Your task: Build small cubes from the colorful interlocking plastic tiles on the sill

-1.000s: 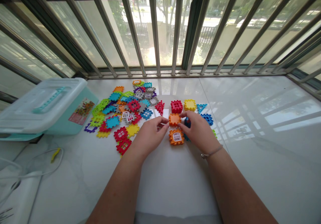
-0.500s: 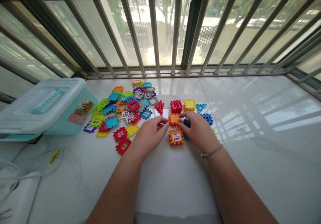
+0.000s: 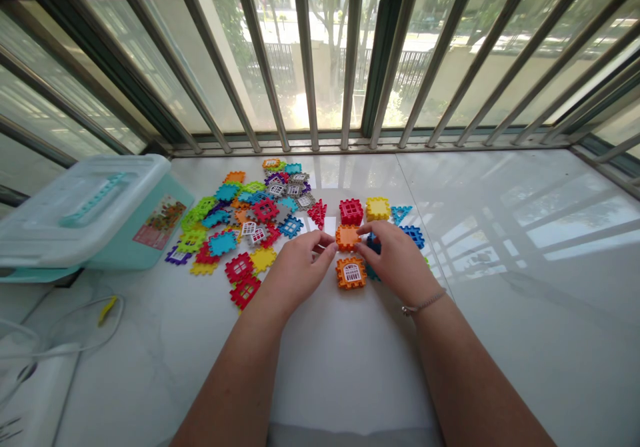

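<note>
Strong daylight pours through the barred window (image 3: 310, 53) at the far side, overexposing the view outside and laying pale window reflections (image 3: 565, 220) across the glossy bench (image 3: 500, 340) on the right. Wide-angle distortion bends straight lines toward the edges, and shadows stay soft.

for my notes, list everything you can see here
loose toy building tiles: many, mixed colours, left of the hands
orange square tile: one, orange, between the hands
orange window tile: one, orange and white, just nearer the person
red window tile: one, red, beyond the orange square tile
yellow square tile: one, yellow, right of the red tile
blue triangle tile: one, blue, right of the yellow tile
storage box: one, teal with pale lid, far left
cable: one, white, lower left
marble ledge: one, white, under everything
window bars: several, silver, far side
left hand: one, fingertips at the orange square tile
right hand: one, fingers at the orange square tile
</note>
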